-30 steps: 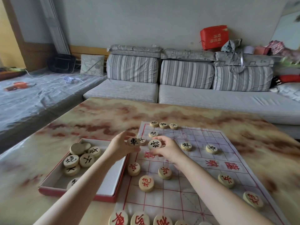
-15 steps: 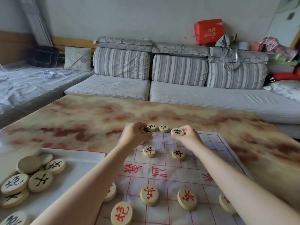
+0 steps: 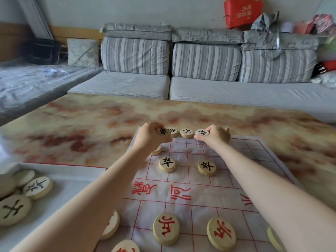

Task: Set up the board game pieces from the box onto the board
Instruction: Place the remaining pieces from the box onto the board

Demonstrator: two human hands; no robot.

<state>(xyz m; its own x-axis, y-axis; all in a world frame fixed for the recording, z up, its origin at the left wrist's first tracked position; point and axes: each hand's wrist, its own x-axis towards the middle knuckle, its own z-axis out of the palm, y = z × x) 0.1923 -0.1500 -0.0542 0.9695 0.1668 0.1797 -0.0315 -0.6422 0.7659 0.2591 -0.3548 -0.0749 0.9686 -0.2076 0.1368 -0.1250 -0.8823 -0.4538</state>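
Two bare hands at the far edge of a white board (image 3: 254,150) with a red grid, spread on a marbled table (image 3: 81,120).

Left hand (image 3: 149,138): fingers curled round one round wooden left disc (image 3: 163,132) with a black character, face tipped toward the viewer, at the board's far-left corner. Right hand (image 3: 217,137): fingertips pinching one right disc (image 3: 202,132), also black-marked, on the same far row; touching the board or not, impossible to tell.

Between the two hands, two back-row discs (image 3: 173,132) (image 3: 186,133), side by side, the left one partly hidden behind the left disc. Just nearer than the left hand, one half-hidden disc (image 3: 156,151) under the wrist. Nearer again, between the two forearms, two soldier discs (image 3: 167,164) (image 3: 207,167), black-marked, well apart.

Closest to the viewer, four red-marked discs (image 3: 166,230) (image 3: 221,233) (image 3: 111,227) (image 3: 125,247), one partly under the left forearm. Beside the right forearm, one edge disc (image 3: 274,239), marking hidden.

Left of the left forearm, a shallow white box (image 3: 60,171) with a red rim: four box discs (image 3: 37,187) (image 3: 13,209) (image 3: 23,177) (image 3: 5,184) in view, two black-marked, two blank side up.

Beyond both hands, a grey sofa (image 3: 205,60) with three striped back cushions.
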